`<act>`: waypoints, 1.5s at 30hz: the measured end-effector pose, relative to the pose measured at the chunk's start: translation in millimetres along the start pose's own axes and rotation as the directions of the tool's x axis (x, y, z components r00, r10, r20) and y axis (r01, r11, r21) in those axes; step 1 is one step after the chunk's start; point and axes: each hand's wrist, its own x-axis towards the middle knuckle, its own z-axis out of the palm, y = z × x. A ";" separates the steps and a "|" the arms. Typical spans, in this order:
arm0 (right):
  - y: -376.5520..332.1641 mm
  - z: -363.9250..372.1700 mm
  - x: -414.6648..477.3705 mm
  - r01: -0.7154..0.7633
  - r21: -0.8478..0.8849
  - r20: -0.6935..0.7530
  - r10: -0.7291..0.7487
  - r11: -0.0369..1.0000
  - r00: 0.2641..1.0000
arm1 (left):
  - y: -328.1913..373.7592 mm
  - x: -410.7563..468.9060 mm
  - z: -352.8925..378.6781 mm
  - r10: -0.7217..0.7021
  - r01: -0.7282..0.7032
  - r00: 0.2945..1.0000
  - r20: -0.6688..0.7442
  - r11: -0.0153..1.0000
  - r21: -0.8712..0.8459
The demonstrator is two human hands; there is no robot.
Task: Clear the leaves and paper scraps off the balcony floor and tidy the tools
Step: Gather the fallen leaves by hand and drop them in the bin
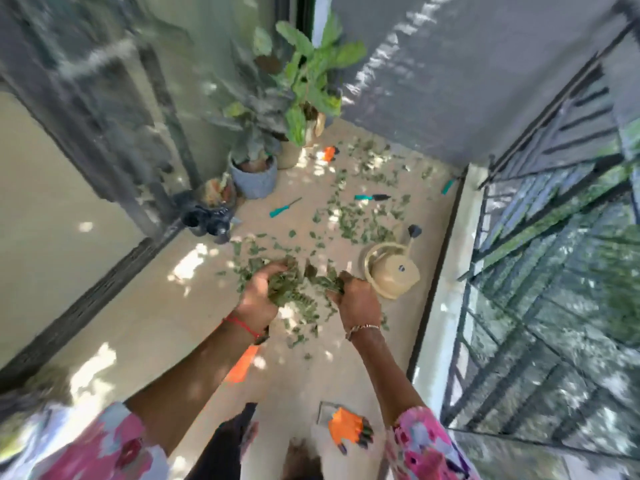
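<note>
- Head view, hands: two. The left hand (258, 296) and the right hand (356, 301) are low over the balcony floor (138, 323), with a single leaf clump (298, 289) between them.
- Finger state: the fingers of both hands are curled round the leaf clump, one hand gripping each side of it.
- Wrists: a red thread on the left, a metal chain on the right.
- Loose leaves (360, 220): too many to count. They are scattered over the floor from just under the hands to the far wall. Motion blur prevents telling paper scraps apart from them.
- Teal-handled tools: three, all lying flat among the leaves.
  - A screwdriver (284, 207) near the pots.
  - A trowel (372, 197) at mid-floor.
  - A third handle (447, 187) against the ledge by the railing (554, 237).
- Orange items: three.
  - An orange glove (346, 426) with dark fingertips, near the bottom edge.
  - A far orange piece (328, 153) beside the pale pot (287, 155).
  - An orange patch (240, 367) partly hidden under the left forearm.
- Watering can (391, 271): one, beige with a dark spout head, on the floor just right of the right hand. Its contents cannot be seen.
- Pots: three, grouped in the far left corner.
  - The grey pot (254, 176) holds a plant with dull leaves.
  - The pale pot holds a tall broad-leaved plant (311, 74).
  - The small pot (218, 194) has blurred contents.
- Black objects (204, 218): a cluster by the door frame, too blurred to count.
</note>
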 end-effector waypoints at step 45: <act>-620.2 274.3 -110.4 0.945 0.162 0.677 -0.729 0.285 0.104 | -169.1 -294.1 -465.0 -0.828 -0.691 0.087 -0.554 0.350 -0.632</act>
